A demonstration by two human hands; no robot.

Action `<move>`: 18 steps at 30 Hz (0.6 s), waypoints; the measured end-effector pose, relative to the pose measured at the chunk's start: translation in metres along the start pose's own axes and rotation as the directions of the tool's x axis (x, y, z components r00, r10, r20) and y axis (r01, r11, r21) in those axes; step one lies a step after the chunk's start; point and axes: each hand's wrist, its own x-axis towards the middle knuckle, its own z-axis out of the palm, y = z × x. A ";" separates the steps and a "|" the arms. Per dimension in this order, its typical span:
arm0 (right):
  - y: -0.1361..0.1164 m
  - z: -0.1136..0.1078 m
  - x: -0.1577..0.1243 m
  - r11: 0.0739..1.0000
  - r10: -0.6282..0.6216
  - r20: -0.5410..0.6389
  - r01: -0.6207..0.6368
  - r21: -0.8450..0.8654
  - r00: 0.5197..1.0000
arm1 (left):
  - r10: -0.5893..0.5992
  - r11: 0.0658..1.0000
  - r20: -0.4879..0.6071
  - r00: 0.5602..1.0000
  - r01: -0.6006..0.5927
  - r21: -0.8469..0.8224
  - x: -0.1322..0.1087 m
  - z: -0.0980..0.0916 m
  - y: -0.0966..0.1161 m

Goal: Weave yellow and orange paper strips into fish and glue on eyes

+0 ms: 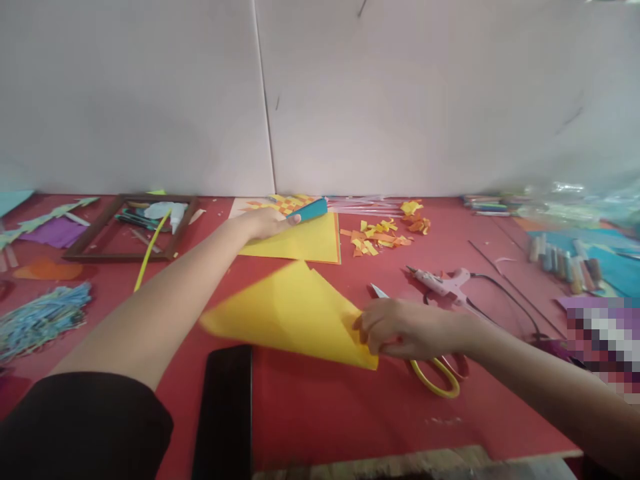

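Note:
My right hand [395,328] pinches the right corner of a yellow paper sheet [290,313], which is lifted, curved and partly blurred above the red table. Farther back, my left hand [267,223] is closed around the end of a blue folded piece [313,210]. That hand lies over a stack of yellow paper [310,243], where an orange edge shows. Beside and partly under my right hand are scissors [436,380] with yellow and red handles. A black flat object [225,407] lies in front of the lifted sheet.
Behind my right hand are a pink glue gun [447,283] and yellow and orange paper scraps [380,237]. A brown frame [80,255] with small items stands left. Glitter tubes [565,263] lie right, blue-green strands [47,320] far left. A wall [400,100] rises behind.

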 end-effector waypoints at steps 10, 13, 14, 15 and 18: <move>-0.013 0.039 0.052 0.695 0.621 -0.190 -0.646 -0.316 0.761 | 0.026 1.000 0.013 1.000 -0.026 -0.004 -0.003 0.000 0.008; -0.011 0.062 0.076 0.709 0.617 -0.141 -0.625 -0.325 0.774 | 0.068 0.997 0.011 0.998 -0.068 0.032 0.000 0.007 0.004; -0.008 0.066 0.080 0.742 0.593 -0.091 -0.587 -0.325 0.800 | 0.078 0.996 0.010 0.997 -0.079 0.045 0.000 0.009 0.003; -0.005 0.066 0.083 0.775 0.560 -0.047 -0.543 -0.324 0.827 | 0.087 0.995 0.008 0.996 -0.087 0.058 0.000 0.012 0.002; 0.006 0.053 0.087 0.834 0.458 -0.002 -0.430 -0.346 0.889 | 0.110 0.990 0.002 0.994 -0.110 0.086 -0.003 0.017 0.000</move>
